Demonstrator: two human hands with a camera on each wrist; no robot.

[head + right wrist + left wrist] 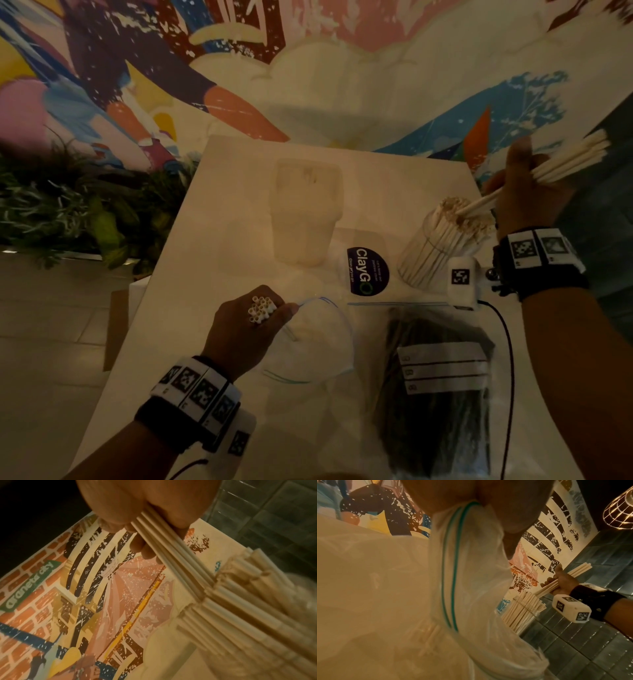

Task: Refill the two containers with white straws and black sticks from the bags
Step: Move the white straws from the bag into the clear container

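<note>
My right hand (524, 181) grips a bundle of white straws (568, 161) at the far right. Their lower tips touch the top of a clear container (435, 250) packed with white straws. The right wrist view shows that bundle (171, 550) meeting the packed straws (248, 601). My left hand (250, 329) holds a second bunch of white straws (262, 308) upright and pinches the rim of the open clear bag (311, 346), whose green zip edge (452, 574) shows close up. A second, frosted container (308, 212) stands further back. The bag of black sticks (438, 387) lies flat at the front right.
A round dark ClayGO sticker (368, 272) sits between the containers and the bags. A black cable (508, 346) runs down the table's right side. Plants (68, 212) stand left of the white table (212, 240), and a painted mural wall rises behind it.
</note>
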